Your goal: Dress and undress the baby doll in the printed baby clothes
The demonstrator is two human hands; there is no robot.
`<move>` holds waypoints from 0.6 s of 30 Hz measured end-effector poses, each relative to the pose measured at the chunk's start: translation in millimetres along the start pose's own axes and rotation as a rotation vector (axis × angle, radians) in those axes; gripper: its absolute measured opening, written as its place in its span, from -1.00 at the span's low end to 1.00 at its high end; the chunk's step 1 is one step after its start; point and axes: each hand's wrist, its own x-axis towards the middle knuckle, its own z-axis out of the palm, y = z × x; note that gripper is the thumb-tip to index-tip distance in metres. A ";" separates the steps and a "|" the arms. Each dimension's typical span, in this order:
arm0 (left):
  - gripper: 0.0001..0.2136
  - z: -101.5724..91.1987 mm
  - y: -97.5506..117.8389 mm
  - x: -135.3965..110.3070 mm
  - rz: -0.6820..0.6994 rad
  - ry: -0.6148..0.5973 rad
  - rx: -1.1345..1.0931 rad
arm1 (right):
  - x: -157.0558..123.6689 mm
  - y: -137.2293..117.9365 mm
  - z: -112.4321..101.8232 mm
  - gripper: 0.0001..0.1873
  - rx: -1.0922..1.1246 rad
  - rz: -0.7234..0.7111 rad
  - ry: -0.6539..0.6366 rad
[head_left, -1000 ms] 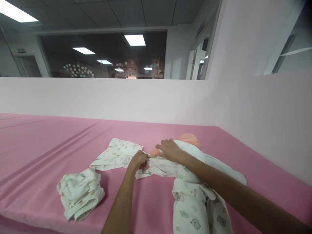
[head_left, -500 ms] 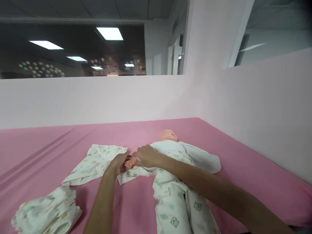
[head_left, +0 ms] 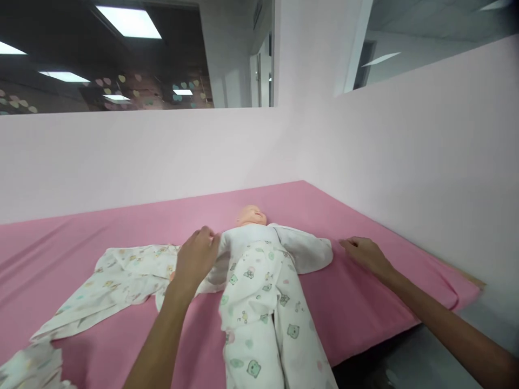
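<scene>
A baby doll [head_left: 252, 216] lies on its back on the pink mattress [head_left: 348, 216], dressed in a white top [head_left: 259, 235] and patterned white trousers [head_left: 259, 302]. My left hand [head_left: 197, 256] lies curled over the doll's sleeve on the left side, fingers closed on the cloth. My right hand [head_left: 365, 254] rests on the mattress just right of the other sleeve's cuff [head_left: 324, 251]. Its fingers are loosely stretched toward the cuff and hold nothing.
A patterned baby garment [head_left: 121, 273] lies spread out left of the doll. A bunched cloth [head_left: 24, 370] shows at the lower left corner. Pale walls [head_left: 405, 162] close the back and right. The mattress edge [head_left: 446, 305] drops to the floor at right.
My right hand left the doll's left-side arm and moved across to the other sleeve's cuff. My left hand stayed on the left-side sleeve. The view swung left and closer.
</scene>
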 end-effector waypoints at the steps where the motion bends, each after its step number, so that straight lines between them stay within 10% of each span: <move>1: -0.77 -0.4 24.3 2.3 0.103 -0.006 0.014 | 2.5 4.6 1.6 -0.57 0.007 0.014 -0.042; 7: -0.66 36.8 128.0 36.8 0.677 -0.330 0.048 | 18.7 -15.2 22.6 -0.70 0.054 -0.004 -0.162; 11: -0.54 68.2 139.1 58.1 0.610 -0.542 0.198 | 26.8 -13.0 24.0 -0.80 0.053 -0.032 -0.141; 18: -0.50 69.9 138.1 62.5 0.568 -0.535 0.299 | 71.9 28.0 -21.8 -0.84 -0.080 0.091 0.121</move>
